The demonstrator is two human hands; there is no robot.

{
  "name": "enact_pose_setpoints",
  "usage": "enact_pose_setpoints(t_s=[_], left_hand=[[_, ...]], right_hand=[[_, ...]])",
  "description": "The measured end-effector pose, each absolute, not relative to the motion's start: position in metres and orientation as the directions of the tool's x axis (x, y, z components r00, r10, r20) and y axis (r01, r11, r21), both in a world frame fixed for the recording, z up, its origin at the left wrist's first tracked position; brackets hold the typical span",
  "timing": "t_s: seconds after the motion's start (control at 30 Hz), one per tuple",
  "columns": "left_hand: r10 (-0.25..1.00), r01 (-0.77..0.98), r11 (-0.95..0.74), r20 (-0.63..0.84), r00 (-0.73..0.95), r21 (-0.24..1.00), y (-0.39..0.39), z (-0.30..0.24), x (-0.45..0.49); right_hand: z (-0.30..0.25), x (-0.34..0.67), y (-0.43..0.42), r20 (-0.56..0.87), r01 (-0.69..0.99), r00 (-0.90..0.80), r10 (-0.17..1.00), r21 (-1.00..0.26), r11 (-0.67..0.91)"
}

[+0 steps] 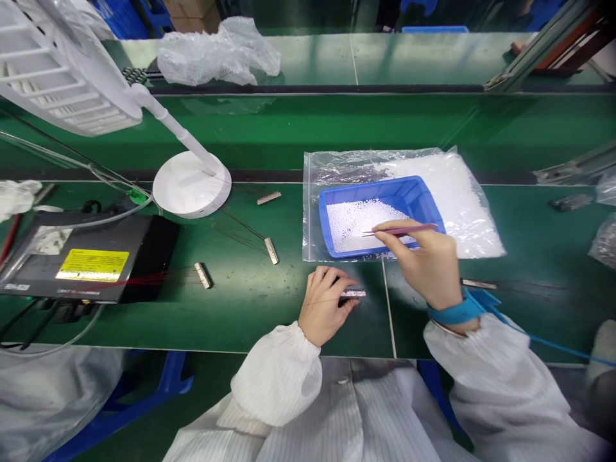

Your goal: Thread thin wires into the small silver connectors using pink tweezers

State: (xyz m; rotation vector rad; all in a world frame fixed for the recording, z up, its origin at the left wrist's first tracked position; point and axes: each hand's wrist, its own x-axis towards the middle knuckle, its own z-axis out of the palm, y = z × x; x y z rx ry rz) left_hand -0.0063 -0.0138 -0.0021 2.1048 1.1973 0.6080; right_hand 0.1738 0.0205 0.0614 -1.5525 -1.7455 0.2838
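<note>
Pinched a small metal strip (353,293) on the green table (250,301) with the left hand (323,308), just nearer than the blue tray (418,192). Gripped pink tweezers (402,230) in the right hand (426,266), tips over the tray's white beads (356,221).

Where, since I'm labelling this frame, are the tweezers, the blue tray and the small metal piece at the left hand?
tweezers (409,228): head view, middle of the shaft.
blue tray (370,189): head view, far rim.
metal piece (356,293): head view, its exposed end.
</note>
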Motion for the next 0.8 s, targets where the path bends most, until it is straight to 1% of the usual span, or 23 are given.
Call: enact_pose_setpoints(t_s=[0.1,0.3,0.57,0.8], left_hand=[[0.876,0.582,-0.387,0.088,0.474,0.715,-0.015,-0.004,-0.01],[0.874,0.565,-0.402,0.118,0.472,0.721,-0.014,-0.004,-0.011],[0.87,0.548,-0.419,0.147,0.471,0.724,-0.014,-0.004,-0.012],[0.869,0.546,-0.425,0.157,0.469,0.722,-0.014,-0.005,-0.011]], right_hand=[[0.051,0.17,0.04,0.331,0.737,-0.025,0.943,-0.631,0.241],[0.042,0.167,0.057,0.254,0.788,-0.108,0.961,-0.567,0.239],[0.038,0.166,0.063,0.177,0.844,-0.134,0.975,-0.496,0.206],[0.037,0.165,0.066,0.175,0.866,-0.134,0.975,-0.457,0.202]])
